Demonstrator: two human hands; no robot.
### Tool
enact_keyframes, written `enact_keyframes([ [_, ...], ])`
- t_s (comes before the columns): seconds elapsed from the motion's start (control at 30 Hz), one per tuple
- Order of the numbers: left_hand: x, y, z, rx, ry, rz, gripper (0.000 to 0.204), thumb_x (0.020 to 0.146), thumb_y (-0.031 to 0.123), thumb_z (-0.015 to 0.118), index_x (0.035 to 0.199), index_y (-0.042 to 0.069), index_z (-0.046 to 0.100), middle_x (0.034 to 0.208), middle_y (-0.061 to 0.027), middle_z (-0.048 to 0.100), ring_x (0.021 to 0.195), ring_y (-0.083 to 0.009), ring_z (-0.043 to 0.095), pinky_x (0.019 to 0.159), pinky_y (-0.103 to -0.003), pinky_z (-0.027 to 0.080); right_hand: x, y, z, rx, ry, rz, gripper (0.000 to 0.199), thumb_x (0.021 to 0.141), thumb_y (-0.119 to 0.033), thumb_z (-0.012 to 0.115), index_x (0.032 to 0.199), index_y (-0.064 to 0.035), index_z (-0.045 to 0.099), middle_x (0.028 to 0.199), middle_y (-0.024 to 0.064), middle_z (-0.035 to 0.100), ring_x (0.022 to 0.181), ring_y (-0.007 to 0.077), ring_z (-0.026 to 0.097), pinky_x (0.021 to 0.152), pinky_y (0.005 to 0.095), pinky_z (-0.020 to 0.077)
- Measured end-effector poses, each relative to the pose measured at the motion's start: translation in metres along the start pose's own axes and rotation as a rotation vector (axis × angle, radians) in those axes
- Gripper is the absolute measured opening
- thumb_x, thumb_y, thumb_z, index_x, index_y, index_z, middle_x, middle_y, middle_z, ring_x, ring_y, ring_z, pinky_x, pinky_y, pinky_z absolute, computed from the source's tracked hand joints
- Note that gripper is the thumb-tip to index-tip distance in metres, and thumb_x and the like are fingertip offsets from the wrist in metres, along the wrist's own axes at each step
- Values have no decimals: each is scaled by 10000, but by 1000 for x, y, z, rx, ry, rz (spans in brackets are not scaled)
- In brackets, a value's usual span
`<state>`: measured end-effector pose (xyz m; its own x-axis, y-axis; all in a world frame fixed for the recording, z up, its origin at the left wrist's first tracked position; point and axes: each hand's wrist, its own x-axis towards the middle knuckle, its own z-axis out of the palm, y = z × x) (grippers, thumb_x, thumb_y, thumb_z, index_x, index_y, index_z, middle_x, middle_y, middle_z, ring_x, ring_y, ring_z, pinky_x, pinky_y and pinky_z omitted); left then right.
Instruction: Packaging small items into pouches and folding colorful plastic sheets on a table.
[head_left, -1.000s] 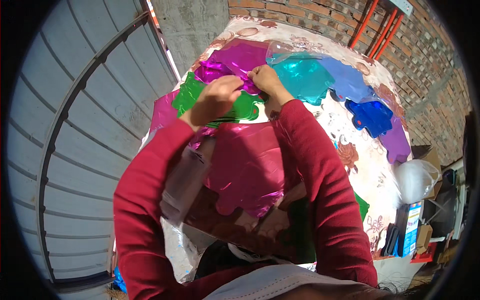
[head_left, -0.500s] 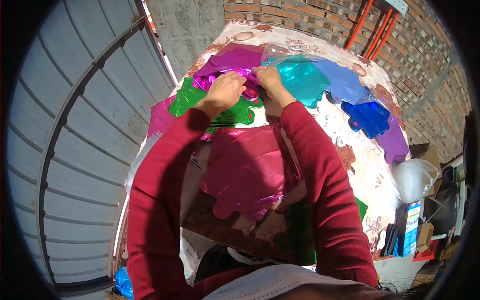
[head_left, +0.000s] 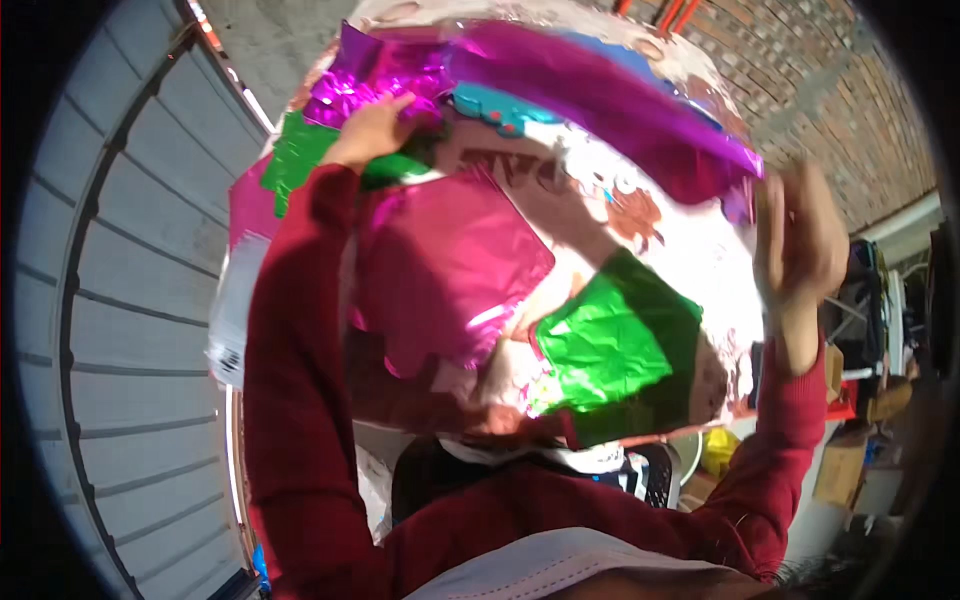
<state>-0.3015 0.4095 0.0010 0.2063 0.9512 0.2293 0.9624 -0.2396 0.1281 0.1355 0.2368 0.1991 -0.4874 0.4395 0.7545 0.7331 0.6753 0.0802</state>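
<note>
A long purple foil sheet point(head_left: 600, 105) stretches across the far side of the table. My left hand point(head_left: 375, 130) is on its crumpled, shiny left part, the fingers closed against it. My right hand point(head_left: 805, 235), smeared by motion, is raised beyond the table's right side at the far end of the sheet, seemingly pinching its corner. Under my left hand lies a green foil piece point(head_left: 300, 160) with lobed edges. A flat pink foil piece point(head_left: 450, 260) lies nearer to me, and a crinkled green foil sheet point(head_left: 610, 335) is right of it.
Teal foil point(head_left: 500, 108) and blue foil point(head_left: 620, 65) lie partly under the purple sheet. A flowered cloth point(head_left: 700, 290) covers the table. Ribbed metal panelling point(head_left: 150, 300) stands at the left, a brick wall point(head_left: 820, 110) at the far right. Boxes point(head_left: 845, 470) are at the lower right.
My right hand has swung from beside the left one far out to the right, drawing the purple foil out lengthwise. My left hand stays on the foil; the view has shifted.
</note>
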Motion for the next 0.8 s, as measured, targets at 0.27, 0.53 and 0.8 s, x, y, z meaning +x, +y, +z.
enact_keyframes([
  [0.27, 16, 45, -1, -9, -95, -163, 665, 878, 596, 420, 1393, 177, 394, 1427, -216, 346, 1298, -364, 372, 1064, -419, 318, -163, -84, -30, 275, -472, 517, 110, 829, -2, 610, 719, -12, 606, 577, 114, 536, 437, 201, 504, 441, 316, 383],
  [0.53, 13, 37, -11, -14, -163, -229, 626, 900, 578, 388, 1387, 185, 403, 1302, -203, 503, 1214, -361, 471, 1020, -412, 363, -163, -108, -4, 602, -330, 722, 95, 869, -51, 609, 790, 1, 611, 523, 103, 521, 423, 189, 543, 407, 302, 398],
  [0.8, 27, -5, -4, -68, 277, -264, 728, 833, 576, 521, 1401, 144, 377, 1162, -265, 575, 1133, -392, 528, 963, -444, 415, -186, -113, 17, 477, -293, 126, 130, 782, -57, 702, 820, -5, 589, 630, 88, 562, 495, 189, 547, 466, 309, 427],
])
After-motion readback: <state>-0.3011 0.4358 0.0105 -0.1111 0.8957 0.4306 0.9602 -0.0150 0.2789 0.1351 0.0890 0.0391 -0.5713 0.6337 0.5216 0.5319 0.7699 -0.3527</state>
